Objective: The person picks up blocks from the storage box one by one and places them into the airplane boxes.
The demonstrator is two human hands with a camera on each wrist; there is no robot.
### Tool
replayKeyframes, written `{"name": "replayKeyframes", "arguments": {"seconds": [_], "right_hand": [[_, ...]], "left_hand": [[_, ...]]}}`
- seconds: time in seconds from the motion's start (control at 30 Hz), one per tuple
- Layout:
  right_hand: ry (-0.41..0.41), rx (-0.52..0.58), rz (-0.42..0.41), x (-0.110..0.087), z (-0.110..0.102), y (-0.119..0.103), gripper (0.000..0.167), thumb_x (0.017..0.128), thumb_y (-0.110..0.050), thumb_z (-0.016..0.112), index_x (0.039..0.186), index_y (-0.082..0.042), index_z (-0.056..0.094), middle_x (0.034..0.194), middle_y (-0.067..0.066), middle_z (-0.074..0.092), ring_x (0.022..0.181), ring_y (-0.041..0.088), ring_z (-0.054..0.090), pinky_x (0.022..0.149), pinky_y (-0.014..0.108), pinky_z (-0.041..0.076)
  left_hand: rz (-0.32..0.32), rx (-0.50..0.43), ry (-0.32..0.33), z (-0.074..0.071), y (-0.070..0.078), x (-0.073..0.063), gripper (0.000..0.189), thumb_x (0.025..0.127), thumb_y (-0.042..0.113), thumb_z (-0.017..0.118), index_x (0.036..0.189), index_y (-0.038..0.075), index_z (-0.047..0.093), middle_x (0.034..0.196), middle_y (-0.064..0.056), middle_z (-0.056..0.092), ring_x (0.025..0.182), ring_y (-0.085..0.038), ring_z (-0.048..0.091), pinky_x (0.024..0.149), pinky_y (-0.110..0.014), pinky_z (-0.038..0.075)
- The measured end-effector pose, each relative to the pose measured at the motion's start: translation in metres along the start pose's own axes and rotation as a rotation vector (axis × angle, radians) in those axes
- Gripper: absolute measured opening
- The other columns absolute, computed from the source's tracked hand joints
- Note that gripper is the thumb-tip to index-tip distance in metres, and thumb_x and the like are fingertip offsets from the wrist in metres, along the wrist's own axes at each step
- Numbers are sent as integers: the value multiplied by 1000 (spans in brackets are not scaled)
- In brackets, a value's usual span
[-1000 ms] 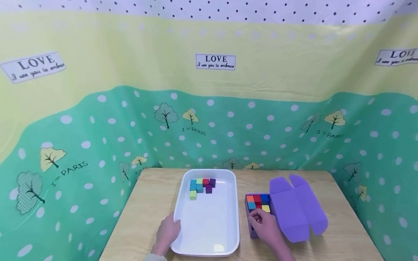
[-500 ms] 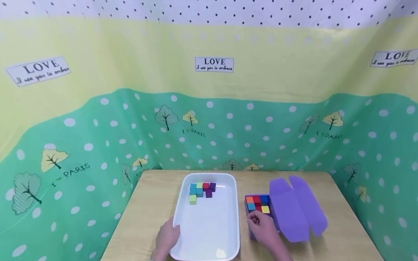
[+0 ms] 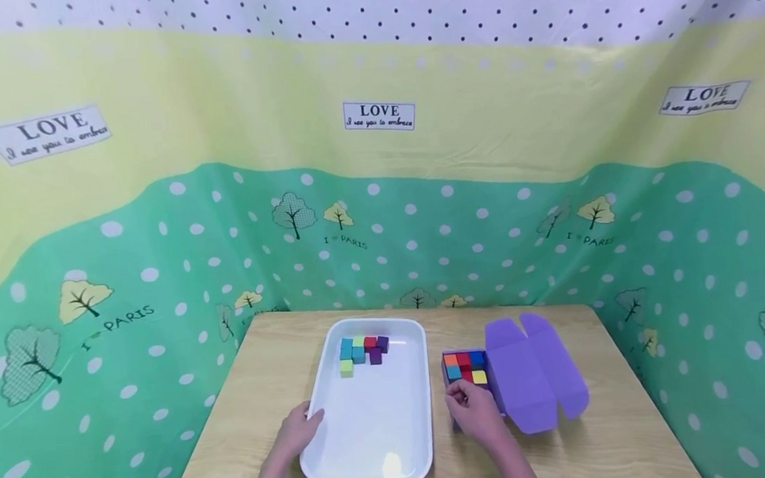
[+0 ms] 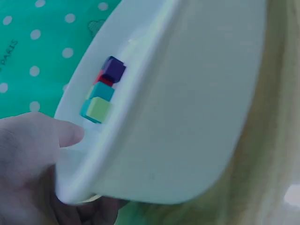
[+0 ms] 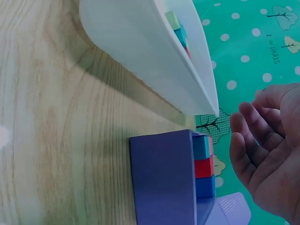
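A white tray [image 3: 369,432] sits on the table with a small group of coloured cubes [image 3: 359,355] at its far end: teal, lime, red and purple. My left hand [image 3: 296,432] grips its left rim, thumb over the inside and fingers below the edge, as the left wrist view shows. To the right is an open purple box [image 5: 164,180], packed with cubes [image 3: 465,366] in orange, red, blue, teal and yellow. My right hand [image 3: 472,408] hovers over the box's near part, fingers loosely curled with nothing visible between them; it hides the cubes below.
The box's purple lid [image 3: 522,381] is folded out flat to the right, flaps spread. Wooden tabletop [image 3: 246,382] shows around both containers. A green and yellow printed curtain [image 3: 383,254] encloses the table at the back and sides.
The tray has slid slightly nearer the person, with the left hand on its rim. The right hand stays over the box. The head view has shifted a little.
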State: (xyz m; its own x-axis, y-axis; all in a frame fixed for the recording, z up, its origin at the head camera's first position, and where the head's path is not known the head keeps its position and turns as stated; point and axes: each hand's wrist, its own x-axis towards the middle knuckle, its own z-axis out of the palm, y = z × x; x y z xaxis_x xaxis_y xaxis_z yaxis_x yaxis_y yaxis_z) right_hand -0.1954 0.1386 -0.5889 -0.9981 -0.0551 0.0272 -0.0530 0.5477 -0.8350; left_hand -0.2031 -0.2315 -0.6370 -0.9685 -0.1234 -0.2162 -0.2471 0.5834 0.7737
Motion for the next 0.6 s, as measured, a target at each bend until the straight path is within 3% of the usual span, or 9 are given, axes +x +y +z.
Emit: {"name": "replayKeyframes", "arguments": {"seconds": [0.13,0.27,0.4,0.6], "right_hand": [[-37,-8,-25,2,1,-3,4,92,-14,65,95,-12,67,81,-5,61,73,12,56,61,24,52],[-67,-24,-82,6,6,-10,6,92,-15,64,95,-11,67,82,-7,61,75,11,57,63,24,52],[-125,-66,-170,14,11,-22,8,92,-15,65,96,-9,68,83,-8,62,76,9,58,64,24,53],[-239,-170,-174,32,18,-52,11,92,-22,66,100,-15,68,85,-11,61,74,9,56,61,25,51]], "left_hand": [[-13,29,-2,-3,8,13,52,97,25,54,136,-9,45,116,-28,60,96,-36,64,74,-46,58],[31,90,24,4,12,20,47,99,19,47,139,-4,44,123,-28,58,100,-39,63,76,-50,57],[31,153,94,14,9,19,46,98,11,39,142,-3,40,126,-30,56,101,-42,63,76,-52,57],[19,149,123,20,9,15,47,97,8,38,143,-3,37,128,-31,54,104,-44,61,78,-53,56]]}}
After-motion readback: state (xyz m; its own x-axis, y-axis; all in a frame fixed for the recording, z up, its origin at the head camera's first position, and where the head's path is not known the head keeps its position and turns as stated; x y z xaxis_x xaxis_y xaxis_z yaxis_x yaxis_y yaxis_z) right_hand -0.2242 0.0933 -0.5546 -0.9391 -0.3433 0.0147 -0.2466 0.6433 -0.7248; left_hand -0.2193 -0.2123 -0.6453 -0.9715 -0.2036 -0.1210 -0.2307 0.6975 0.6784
